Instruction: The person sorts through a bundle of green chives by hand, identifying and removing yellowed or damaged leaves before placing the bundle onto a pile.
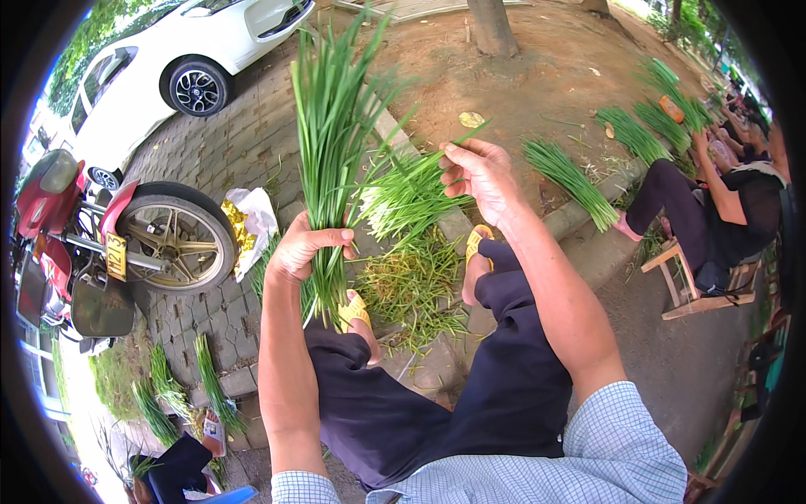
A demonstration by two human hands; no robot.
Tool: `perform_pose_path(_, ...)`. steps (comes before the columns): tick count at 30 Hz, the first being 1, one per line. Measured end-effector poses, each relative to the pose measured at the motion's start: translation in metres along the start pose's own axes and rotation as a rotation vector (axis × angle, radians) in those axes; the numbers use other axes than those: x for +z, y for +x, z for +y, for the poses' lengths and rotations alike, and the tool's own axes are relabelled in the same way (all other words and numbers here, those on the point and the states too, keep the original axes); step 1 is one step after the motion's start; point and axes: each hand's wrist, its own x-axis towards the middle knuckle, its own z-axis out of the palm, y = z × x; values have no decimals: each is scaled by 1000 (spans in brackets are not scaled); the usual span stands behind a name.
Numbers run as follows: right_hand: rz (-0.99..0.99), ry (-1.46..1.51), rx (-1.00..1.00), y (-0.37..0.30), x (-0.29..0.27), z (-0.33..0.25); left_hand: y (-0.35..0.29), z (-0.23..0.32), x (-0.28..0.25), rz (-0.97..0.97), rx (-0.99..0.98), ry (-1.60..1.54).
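My left hand (312, 245) is wrapped round an upright bundle of garlic chives (323, 143), its long green blades fanning out above the fist. To the right, my right hand (480, 178) is raised with thumb and finger pinched on what looks like a thin green chive blade, its tip poking out past the fingers. Between the hands lies a loose heap of chives (407, 197) with pale stem ends toward me. Below it, yellowish trimmed bits (411, 286) are scattered on the ground between my feet in yellow slippers (354, 311).
A red motorcycle (172, 239) stands at left, with a white bag (252, 227) by its wheel. Beyond it is a white car (193, 59). Chive bundles (571, 181) lie along the kerb at right, near a seated person (730, 193). Further bundles (214, 382) lie lower left.
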Motion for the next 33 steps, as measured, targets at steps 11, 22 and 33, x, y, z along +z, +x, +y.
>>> perform_pose_path(11, 31, 5, -59, 0, -5, -4, -2, 0, -10, 8, -14, 22)
perform_pose_path(22, 113, -22, -41, 2, -8, -1, -4, 2, -10, -1, -79, -56)
perform_pose_path(33, 76, 42, 9, 6, -11, 0, 0, -3, -3, -42, -45, -62)
